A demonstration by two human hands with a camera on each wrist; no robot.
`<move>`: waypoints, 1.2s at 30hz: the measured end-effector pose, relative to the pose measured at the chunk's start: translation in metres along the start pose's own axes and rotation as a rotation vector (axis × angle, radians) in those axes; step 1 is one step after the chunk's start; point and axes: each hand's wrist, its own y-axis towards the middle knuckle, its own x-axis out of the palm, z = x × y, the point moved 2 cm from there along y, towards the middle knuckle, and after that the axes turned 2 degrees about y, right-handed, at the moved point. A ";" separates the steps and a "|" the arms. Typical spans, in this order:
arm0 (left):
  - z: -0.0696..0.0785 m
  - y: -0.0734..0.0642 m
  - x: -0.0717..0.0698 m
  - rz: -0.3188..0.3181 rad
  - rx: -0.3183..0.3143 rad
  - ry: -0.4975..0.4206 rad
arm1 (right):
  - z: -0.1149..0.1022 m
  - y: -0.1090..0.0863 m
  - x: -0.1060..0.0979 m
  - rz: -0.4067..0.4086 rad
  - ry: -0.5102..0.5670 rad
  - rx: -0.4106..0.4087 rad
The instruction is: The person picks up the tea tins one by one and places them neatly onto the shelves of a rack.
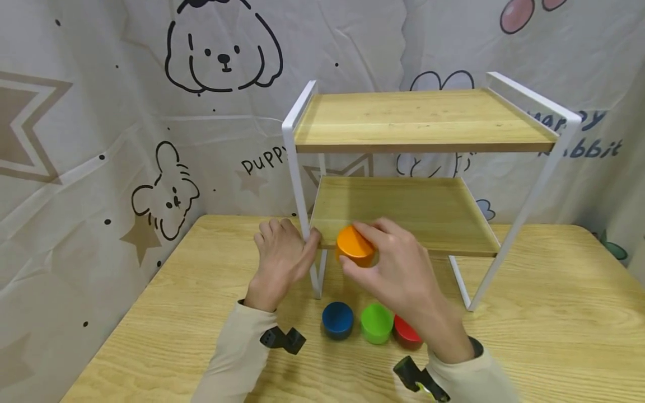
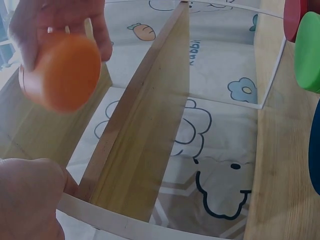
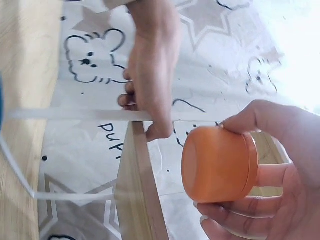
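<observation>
In the head view my right hand (image 1: 403, 268) pinches a small orange cup (image 1: 354, 245) between thumb and fingers, just in front of the middle board's front edge, near its left end. The right wrist view shows the cup (image 3: 217, 164) lying sideways to the camera, fingers (image 3: 245, 212) around its rimmed end. My left hand (image 1: 282, 252) grips the left front post of the two-tier shelf (image 1: 403, 210), thumb at the corner of the lower board. On the table below stand a blue cup (image 1: 337, 320), a green cup (image 1: 376, 323) and a red cup (image 1: 407, 333), partly hidden by my right hand.
The shelf's upper board (image 1: 423, 117) spans above the lower one, between white metal side frames (image 1: 534, 184). A wooden table (image 1: 186, 313) carries the shelf. Behind it hangs a printed cloth (image 1: 347, 50) with cartoon animals and stars.
</observation>
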 end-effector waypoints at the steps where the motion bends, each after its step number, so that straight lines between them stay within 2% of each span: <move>1: 0.000 0.000 0.000 0.001 -0.001 0.008 | -0.001 0.003 0.001 0.001 0.007 0.012; 6: 0.001 0.000 -0.001 -0.007 -0.015 0.032 | -0.001 0.019 0.009 -0.012 -0.016 0.041; 11: 0.001 0.000 -0.002 -0.030 -0.015 0.029 | -0.001 0.038 0.017 -0.030 -0.042 -0.008; 16: 0.001 0.000 -0.002 -0.044 -0.019 0.041 | 0.000 0.048 0.023 -0.056 -0.045 -0.043; 27: 0.000 0.000 -0.002 -0.057 -0.033 0.038 | 0.002 0.052 0.032 -0.118 -0.091 -0.041; 36: 0.000 0.001 -0.002 -0.061 -0.033 0.041 | 0.003 0.051 0.034 -0.112 -0.091 -0.039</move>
